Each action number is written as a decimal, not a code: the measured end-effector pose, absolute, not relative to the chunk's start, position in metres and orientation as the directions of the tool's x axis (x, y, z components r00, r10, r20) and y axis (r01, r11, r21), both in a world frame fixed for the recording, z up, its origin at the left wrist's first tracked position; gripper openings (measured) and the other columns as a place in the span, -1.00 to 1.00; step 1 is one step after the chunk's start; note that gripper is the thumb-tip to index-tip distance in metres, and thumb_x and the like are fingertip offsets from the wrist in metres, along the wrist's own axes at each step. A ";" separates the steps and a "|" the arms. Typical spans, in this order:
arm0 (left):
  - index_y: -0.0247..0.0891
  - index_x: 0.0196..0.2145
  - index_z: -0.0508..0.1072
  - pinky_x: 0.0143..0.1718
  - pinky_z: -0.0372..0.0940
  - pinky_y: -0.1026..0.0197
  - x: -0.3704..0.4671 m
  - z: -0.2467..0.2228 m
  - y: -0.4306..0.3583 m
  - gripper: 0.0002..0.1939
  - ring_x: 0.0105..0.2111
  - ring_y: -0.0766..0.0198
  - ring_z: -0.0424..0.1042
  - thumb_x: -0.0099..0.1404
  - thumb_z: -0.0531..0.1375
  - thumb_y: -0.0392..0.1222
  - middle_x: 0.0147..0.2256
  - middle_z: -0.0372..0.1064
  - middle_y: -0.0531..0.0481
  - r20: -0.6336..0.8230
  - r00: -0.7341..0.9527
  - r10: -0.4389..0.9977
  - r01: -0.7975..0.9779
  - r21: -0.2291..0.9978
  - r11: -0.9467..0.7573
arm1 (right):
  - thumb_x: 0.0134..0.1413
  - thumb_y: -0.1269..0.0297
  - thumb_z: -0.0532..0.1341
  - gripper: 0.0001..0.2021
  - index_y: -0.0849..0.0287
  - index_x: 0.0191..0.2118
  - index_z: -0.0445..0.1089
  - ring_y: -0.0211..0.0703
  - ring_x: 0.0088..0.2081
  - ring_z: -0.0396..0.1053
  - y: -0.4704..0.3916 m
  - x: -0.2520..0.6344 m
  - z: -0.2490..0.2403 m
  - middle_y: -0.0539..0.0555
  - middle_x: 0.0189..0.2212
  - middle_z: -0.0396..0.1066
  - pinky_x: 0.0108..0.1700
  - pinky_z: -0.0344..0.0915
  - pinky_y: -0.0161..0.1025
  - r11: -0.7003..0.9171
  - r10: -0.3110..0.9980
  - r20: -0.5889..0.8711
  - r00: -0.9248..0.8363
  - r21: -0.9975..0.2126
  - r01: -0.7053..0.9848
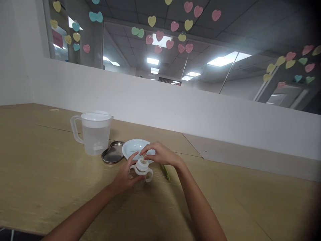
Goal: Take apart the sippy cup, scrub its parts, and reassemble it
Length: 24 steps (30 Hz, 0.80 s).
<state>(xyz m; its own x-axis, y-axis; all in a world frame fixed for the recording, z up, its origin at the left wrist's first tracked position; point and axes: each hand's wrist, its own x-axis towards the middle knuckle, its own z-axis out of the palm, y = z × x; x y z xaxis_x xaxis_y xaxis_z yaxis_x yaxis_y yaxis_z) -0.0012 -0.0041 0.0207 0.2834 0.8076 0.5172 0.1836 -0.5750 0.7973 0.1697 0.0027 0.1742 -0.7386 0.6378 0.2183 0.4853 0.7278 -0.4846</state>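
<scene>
A baby bottle with a white collar and two side handles stands upright on the table. My left hand is closed round its left side, thumb across the front and fingers behind. Over the top, my right hand pinches the clear teat between thumb and fingertips. Just behind the hands sits a white bowl, partly covered by my right hand; what lies in it is too small to make out. A slim green thing lies under my right wrist, its far end hidden.
A lidded clear plastic jug with liquid in it stands at the back left. Beside it lies a kidney-shaped metal tray. The wooden table meets a low white wall under a window with heart-shaped notes.
</scene>
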 end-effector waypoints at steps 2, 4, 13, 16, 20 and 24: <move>-0.19 0.23 -0.11 0.07 0.14 0.00 -0.001 0.021 -0.004 -0.11 0.02 0.07 0.32 0.09 0.28 0.01 0.00 0.34 -0.15 0.521 0.283 0.805 0.185 0.794 -0.579 | 0.02 0.51 0.22 -0.80 0.17 -0.22 0.49 -0.19 -0.21 0.40 0.004 0.170 0.174 0.03 -0.26 0.49 -0.17 0.27 -0.32 0.730 0.627 0.217 -0.748 -0.500 0.467; -0.17 0.22 -0.11 0.08 0.13 0.00 -0.002 0.020 -0.004 -0.12 0.02 0.08 0.31 0.09 0.29 0.00 0.00 0.35 -0.13 0.528 0.278 0.802 0.201 0.785 -0.586 | 0.02 0.50 0.21 -0.80 0.17 -0.22 0.49 -0.19 -0.21 0.40 0.006 0.171 0.173 0.03 -0.25 0.49 -0.16 0.27 -0.31 0.733 0.616 0.218 -0.757 -0.509 0.450; -0.17 0.21 -0.13 0.09 0.16 0.05 -0.001 0.024 -0.004 -0.18 0.04 0.13 0.31 0.14 0.26 -0.10 0.07 0.26 -0.17 0.615 0.298 0.730 0.133 0.731 -0.670 | 0.02 0.57 0.15 -0.76 0.18 -0.27 0.50 -0.23 -0.27 0.39 0.008 0.172 0.174 0.02 -0.32 0.49 -0.21 0.26 -0.32 0.756 0.601 0.262 -0.755 -0.494 0.430; -0.16 0.20 -0.09 0.07 0.19 0.07 -0.001 0.024 -0.004 -0.22 0.03 0.13 0.31 0.14 0.25 -0.12 0.05 0.28 -0.16 0.625 0.297 0.721 0.145 0.717 -0.682 | 0.02 0.53 0.17 -0.79 0.18 -0.26 0.49 -0.23 -0.26 0.38 0.001 0.173 0.181 0.03 -0.30 0.48 -0.19 0.27 -0.31 0.763 0.608 0.319 -0.727 -0.488 0.424; -0.16 0.20 -0.09 0.05 0.20 0.05 -0.002 0.023 -0.005 -0.22 0.00 0.12 0.34 0.15 0.25 -0.08 -0.01 0.33 -0.14 0.624 0.297 0.723 0.208 0.697 -0.686 | 0.06 0.48 0.16 -0.83 0.16 -0.28 0.48 -0.23 -0.23 0.38 -0.011 0.179 0.191 0.04 -0.26 0.47 -0.17 0.29 -0.29 0.778 0.618 0.491 -0.614 -0.493 0.389; -0.16 0.22 -0.12 0.06 0.18 0.02 -0.007 0.024 -0.003 -0.15 0.02 0.09 0.31 0.12 0.26 -0.01 0.02 0.31 -0.15 0.637 0.287 0.716 0.270 0.663 -0.698 | 0.06 0.46 0.18 -0.86 0.15 -0.33 0.48 -0.20 -0.22 0.40 -0.016 0.184 0.197 0.04 -0.30 0.47 -0.16 0.31 -0.24 0.800 0.599 0.646 -0.473 -0.493 0.341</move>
